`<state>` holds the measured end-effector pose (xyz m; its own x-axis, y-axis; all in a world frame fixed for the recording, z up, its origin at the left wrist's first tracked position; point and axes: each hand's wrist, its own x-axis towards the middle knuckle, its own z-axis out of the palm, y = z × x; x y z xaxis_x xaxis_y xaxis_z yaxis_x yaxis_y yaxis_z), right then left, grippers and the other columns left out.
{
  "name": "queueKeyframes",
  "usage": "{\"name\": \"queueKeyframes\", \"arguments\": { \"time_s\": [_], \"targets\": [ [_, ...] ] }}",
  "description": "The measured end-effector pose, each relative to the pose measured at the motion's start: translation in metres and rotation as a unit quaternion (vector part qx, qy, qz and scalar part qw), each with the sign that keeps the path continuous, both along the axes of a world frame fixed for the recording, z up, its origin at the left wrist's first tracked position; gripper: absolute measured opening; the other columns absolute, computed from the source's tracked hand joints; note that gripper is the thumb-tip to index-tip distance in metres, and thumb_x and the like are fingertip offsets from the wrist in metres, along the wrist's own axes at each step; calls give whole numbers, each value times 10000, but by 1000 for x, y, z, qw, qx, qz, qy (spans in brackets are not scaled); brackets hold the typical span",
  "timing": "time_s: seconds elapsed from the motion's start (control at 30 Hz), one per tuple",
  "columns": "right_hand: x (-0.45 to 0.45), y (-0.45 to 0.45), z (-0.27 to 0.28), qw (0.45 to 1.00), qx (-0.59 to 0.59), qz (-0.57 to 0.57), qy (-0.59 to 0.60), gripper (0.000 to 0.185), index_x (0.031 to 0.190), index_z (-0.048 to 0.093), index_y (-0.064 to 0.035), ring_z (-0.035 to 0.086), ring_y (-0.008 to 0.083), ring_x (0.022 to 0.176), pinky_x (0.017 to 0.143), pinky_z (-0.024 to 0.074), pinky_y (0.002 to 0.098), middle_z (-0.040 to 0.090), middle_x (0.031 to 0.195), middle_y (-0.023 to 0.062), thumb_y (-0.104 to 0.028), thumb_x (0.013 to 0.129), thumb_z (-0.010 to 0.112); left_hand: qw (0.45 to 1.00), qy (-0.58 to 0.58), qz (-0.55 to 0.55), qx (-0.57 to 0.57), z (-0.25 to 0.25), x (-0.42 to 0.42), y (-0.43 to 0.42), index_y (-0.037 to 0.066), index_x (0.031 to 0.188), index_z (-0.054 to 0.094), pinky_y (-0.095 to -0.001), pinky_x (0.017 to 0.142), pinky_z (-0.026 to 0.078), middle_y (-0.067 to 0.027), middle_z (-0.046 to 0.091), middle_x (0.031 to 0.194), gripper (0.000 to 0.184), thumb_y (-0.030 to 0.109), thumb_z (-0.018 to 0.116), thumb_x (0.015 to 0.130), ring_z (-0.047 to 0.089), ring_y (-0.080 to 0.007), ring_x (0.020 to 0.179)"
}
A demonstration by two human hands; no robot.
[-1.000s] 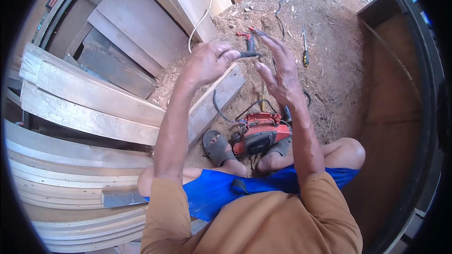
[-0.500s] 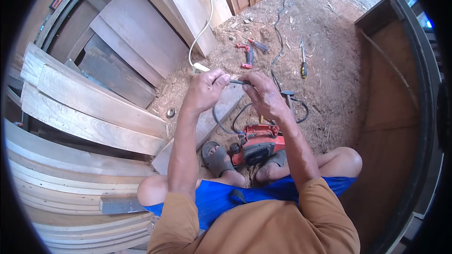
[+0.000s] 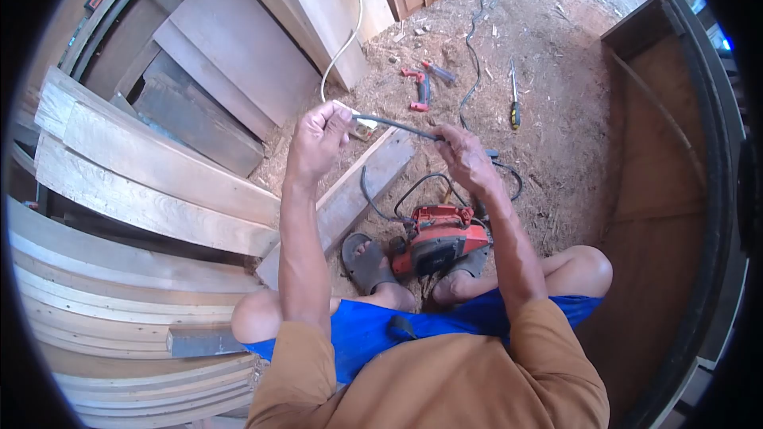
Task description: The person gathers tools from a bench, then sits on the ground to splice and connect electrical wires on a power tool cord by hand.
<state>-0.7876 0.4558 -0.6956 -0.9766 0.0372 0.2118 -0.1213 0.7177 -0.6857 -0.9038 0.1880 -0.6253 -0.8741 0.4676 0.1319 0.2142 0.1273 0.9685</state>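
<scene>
A dark cord stretches between my two hands, above the end of a wooden board. My left hand pinches its left end. My right hand grips the cord's right part, fingers closed around it. Below, between my feet, rests a red and black power tool with its upper side open and dark cable loops beside it. Farther forward on the ground lie a red and dark handle piece, a screwdriver with a clear handle and a long screwdriver with a yellow and black handle.
Stacked boards fill the left side. A plank lies on the ground near my left foot. A white cable hangs over upright timber. On the right stands a large brown wooden panel. Sawdust covers the ground.
My hands first came together on the dark cord, then drew apart. My left hand moved left and my right hand moved right, with more of the cord now showing between them.
</scene>
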Motion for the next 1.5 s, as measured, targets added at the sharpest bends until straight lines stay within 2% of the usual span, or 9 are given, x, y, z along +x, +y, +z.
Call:
{"name": "queueKeyframes", "arguments": {
  "time_s": [0.33, 0.43, 0.6, 0.77, 0.9, 0.93, 1.07, 1.3, 1.5],
  "targets": [
    [-6, -27, -7, 998, -39, -9, 50, 158, 1039, 675, -34, 631, 391, 951, 824, 481, 485, 669, 943, 178, -131, 925, 624, 991, -83, 79, 70, -21, -16, -2, 46, 917, 638, -194, 583, 419, 19, 592, 696, 334, 362, 622, 1024, 521, -55, 612],
    [-11, -25, -13, 998, -44, -11, 46, 164, 1039, 674, -25, 638, 397, 945, 819, 484, 492, 667, 927, 182, -134, 928, 622, 969, -91, 228, -29, -45, -9, -12, 53, 919, 626, -215, 631, 474, -14, 636, 742, 414, 459, 630, 995, 575, -71, 651],
    [-19, -23, -21, 999, -12, -25, 28, 154, 1004, 681, -18, 638, 410, 929, 806, 484, 503, 668, 919, 189, -135, 925, 620, 894, -288, 98, -330, -143, 47, -27, 7, 957, 629, -285, 508, 503, -64, 656, 717, 507, 500, 530, 1024, 590, -140, 553],
    [-30, -26, -34, 999, 29, -26, -13, 156, 972, 693, -27, 641, 419, 930, 805, 486, 512, 673, 916, 196, -161, 915, 637, 858, -420, 77, -286, -194, 84, -1, -36, 988, 648, -304, 564, 562, -115, 705, 845, 504, 449, 519, 1034, 667, -187, 658],
    [-40, -23, -59, 995, 75, -37, -60, 182, 1000, 710, -55, 652, 410, 946, 828, 498, 510, 688, 933, 200, -201, 904, 658, 895, -361, 91, -247, -227, 89, 7, -25, 1049, 643, -301, 494, 526, -138, 713, 892, 330, 301, 626, 1002, 655, -159, 620],
    [-42, -21, -65, 992, 87, -42, -80, 190, 1009, 715, -62, 656, 405, 953, 836, 502, 507, 695, 944, 201, -210, 902, 663, 913, -352, 108, -176, -225, 94, 13, -5, 1096, 629, -293, 519, 518, -102, 706, 869, 224, 200, 616, 1008, 661, -143, 677],
    [-43, -11, -73, 994, 46, -33, -93, 219, 1066, 729, -89, 671, 385, 993, 855, 521, 484, 718, 1003, 198, -226, 911, 659, 943, -317, 75, -65, -233, 90, 22, 27, 1214, 617, -289, 642, 537, -67, 685, 909, 233, 165, 548, 1039, 660, -142, 788],
    [-64, 46, -23, 982, 118, 55, -134, 266, 1192, 700, -70, 693, 343, 953, 869, 526, 458, 736, 1051, 176, -160, 969, 586, 936, -349, 40, -26, -237, 80, 29, 46, 1398, 569, -270, 668, 520, -43, 660, 901, 368, 114, 497, 1044, 626, -114, 771],
    [-70, 88, 49, 936, 216, 148, -236, 201, 1062, 726, -50, 695, 280, 880, 811, 522, 434, 730, 909, 138, -151, 989, 569, 920, -392, -9, 23, -225, 75, 29, 11, 1392, 542, -289, 700, 549, -65, 660, 953, 385, 93, 553, 1016, 639, -125, 794]
  ]
}}
